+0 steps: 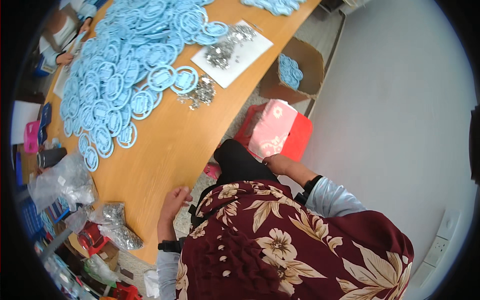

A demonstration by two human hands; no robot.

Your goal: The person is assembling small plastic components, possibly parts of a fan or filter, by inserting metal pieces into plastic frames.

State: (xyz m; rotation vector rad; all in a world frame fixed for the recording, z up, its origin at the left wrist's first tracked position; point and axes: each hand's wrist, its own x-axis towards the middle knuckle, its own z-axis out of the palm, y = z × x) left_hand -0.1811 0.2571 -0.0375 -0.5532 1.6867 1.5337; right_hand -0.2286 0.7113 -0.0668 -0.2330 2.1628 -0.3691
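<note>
Left hand (175, 199) rests empty at the bench (170, 145) edge; right hand (276, 163) touches the pink stool (274, 129). Blue discs (125, 65) lie unsorted.

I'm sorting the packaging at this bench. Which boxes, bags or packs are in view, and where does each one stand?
Cardboard box: brown, open, on the floor beyond the table's far edge, blue round pieces inside.
Clear plastic bags: crumpled, at the table's left end, one holding small metal parts.
Pink patterned cover: lying on a red stool near the right hand.
</note>
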